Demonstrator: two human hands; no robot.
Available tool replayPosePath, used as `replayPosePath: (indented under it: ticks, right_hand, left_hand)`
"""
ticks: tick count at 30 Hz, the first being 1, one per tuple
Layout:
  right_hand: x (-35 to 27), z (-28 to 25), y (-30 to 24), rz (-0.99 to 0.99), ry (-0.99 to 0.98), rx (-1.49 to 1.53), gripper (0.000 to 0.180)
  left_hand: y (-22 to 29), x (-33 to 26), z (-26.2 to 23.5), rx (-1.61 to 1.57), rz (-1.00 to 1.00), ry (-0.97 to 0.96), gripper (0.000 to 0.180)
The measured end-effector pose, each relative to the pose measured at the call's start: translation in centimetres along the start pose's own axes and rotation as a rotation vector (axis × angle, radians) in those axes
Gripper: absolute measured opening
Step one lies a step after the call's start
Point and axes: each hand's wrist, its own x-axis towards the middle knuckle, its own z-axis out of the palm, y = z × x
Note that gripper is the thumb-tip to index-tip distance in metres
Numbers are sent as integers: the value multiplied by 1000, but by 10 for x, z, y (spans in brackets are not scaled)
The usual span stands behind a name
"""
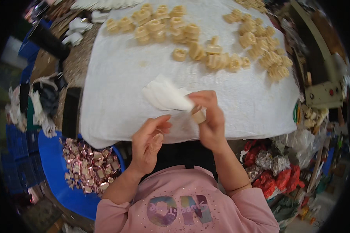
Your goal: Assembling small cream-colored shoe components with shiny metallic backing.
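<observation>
My right hand (210, 120) is closed round a small beige piece (198, 115) that looks ring-shaped; motion blurs its fingertips. Just beyond those fingers lies a stack of thin white sheets (163, 95), fanned out at its far left end; whether the hand touches the stack I cannot tell. To the left, my left hand (147, 143) hovers by the table's near edge, fingers loosely bent and apart, with nothing visible in it. Farther back, several pale yellow ring-shaped pieces (179, 54) lie heaped on the white cloth (120, 89) that covers the table.
A second heap of pale yellow pieces (260, 46) lies at the far right. Against the cloth's left edge is a dark flat phone-like slab (71, 112). Below it, a blue tub (52, 171) holds many shiny pink wrapped pieces (91, 165). Red and clear plastic bags (276, 180) crowd the lower right.
</observation>
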Motion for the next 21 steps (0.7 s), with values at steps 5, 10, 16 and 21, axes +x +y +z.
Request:
replayPosePath:
  ticks: [5,10,16,21]
  right_hand:
    - [-7,-26,-17,-116,-256,-369,41]
    - [2,-84,37,199,28,-365,39]
    - [43,-151,110,343,139,-739,42]
    - [59,-167,142,292,55,-580,39]
  left_hand:
    - [4,26,45,-525,-417,0,44]
    - [-17,30,45,-708,-401,-23,37]
    - [-16,17,35,-638,-464,19,34]
    - [-13,14,40,-740,-412,-72,40]
